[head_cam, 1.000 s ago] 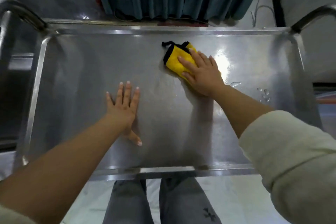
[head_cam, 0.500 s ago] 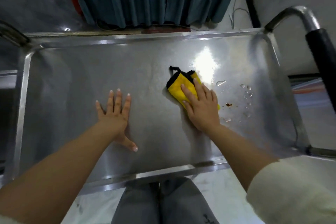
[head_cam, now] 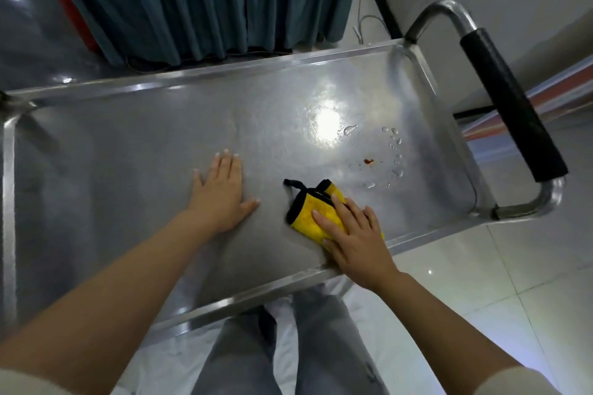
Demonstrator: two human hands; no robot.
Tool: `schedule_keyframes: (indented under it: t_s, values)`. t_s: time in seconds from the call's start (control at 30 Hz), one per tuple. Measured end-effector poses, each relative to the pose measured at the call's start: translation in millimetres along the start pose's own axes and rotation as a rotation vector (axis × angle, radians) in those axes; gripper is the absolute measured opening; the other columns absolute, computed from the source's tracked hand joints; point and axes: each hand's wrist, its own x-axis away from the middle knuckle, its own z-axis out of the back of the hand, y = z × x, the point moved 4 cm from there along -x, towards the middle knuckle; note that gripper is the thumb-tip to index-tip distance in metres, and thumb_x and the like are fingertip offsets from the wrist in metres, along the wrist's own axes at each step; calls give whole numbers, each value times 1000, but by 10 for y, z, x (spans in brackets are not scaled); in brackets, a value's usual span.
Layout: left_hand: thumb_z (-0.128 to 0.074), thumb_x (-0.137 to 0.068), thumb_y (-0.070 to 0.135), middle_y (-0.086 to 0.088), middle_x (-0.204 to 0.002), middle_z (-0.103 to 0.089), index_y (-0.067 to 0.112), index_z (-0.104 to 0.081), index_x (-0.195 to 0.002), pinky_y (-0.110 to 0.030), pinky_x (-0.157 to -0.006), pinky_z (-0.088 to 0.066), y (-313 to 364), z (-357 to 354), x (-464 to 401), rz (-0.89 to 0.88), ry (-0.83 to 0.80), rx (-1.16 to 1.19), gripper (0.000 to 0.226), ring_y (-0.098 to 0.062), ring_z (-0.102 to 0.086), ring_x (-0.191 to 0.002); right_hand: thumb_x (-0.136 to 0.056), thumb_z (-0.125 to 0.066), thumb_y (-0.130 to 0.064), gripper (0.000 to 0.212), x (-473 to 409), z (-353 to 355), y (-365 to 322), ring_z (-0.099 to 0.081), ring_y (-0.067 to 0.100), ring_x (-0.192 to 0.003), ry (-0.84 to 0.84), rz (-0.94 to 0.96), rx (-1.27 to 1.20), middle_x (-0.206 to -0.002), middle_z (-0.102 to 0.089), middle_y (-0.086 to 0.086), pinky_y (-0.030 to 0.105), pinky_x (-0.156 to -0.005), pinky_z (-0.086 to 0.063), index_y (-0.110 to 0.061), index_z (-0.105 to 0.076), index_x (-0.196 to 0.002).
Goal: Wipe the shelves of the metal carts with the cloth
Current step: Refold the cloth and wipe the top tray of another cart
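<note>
The right hand lies flat on the yellow cloth, fingers straight and spread, pressing it down onto the shelf close to the near rim. Nothing is curled round the cloth; it is held only by the weight of the palm and fingers. The cloth is folded into a short pad with a black edge and a black loop sticking out on its far left corner, and its long axis runs from near right to far left, roughly in line with the fingers.

The left hand rests open on bare metal just left of the cloth, fingers straight, thumb out toward it, holding nothing. It looks like a brace.

What matters for the next stroke is the mess: a small red spot and a scatter of water drops sit farther and to the right of the cloth, between it and the cart's black handle. They lie just ahead of the right fingertips and off to the right, so the right hand is plainly the nearer one. I judge that a push away and rightward would carry the cloth over them.
</note>
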Motion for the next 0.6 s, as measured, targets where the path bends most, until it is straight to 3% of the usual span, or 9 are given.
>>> schedule_keyframes:
  t_s: [0.07, 0.17, 0.27, 0.37, 0.6]
  values:
    - [-30, -93, 63, -17, -159, 13, 12, 7, -152, -62, -114, 0, 242, -112, -90, 21, 57, 11, 86, -32, 14, -146, -99, -31, -45, 48, -54, 13, 72, -24, 33, -143, 20, 62, 41, -157, -21, 8, 57, -112, -20, -38, -29, -147]
    - [-16, -93, 63, -24, -158, 6, 10, 0, -152, -63, -112, 5, 436, -266, -107, 126, 190, 35, 80, -38, 11, -145, -99, -36, -45, 49, -178, 27, 262, -26, 33, -142, 70, 156, 75, -156, -24, 8, 56, -112, -22, -37, -30, -147]
    - [-17, -95, 62, -23, -158, -7, 9, -12, -151, -61, -114, 1, 433, -375, -65, 132, 344, -8, 77, -36, -1, -147, -98, -38, -45, 47, -428, 88, 499, -32, 33, -139, 138, 264, 96, -154, -31, 9, 54, -111, -25, -36, -36, -144]
    - [-20, -94, 61, -22, -158, -11, 9, -17, -151, -61, -115, -3, 436, -408, -102, 133, 398, -35, 77, -35, -4, -147, -95, -44, -43, 46, -798, 200, 734, -39, 34, -135, 168, 337, 112, -151, -36, 9, 53, -108, -29, -35, -43, -141]
    - [-20, -94, 60, -20, -158, -12, 15, -22, -151, -57, -116, -3, 451, -419, -162, 155, 469, -65, 73, -33, -4, -147, -93, -40, -43, 51, -1962, 580, 1251, -30, 34, -139, 97, 246, 85, -155, -28, 8, 54, -111, -21, -35, -37, -143]
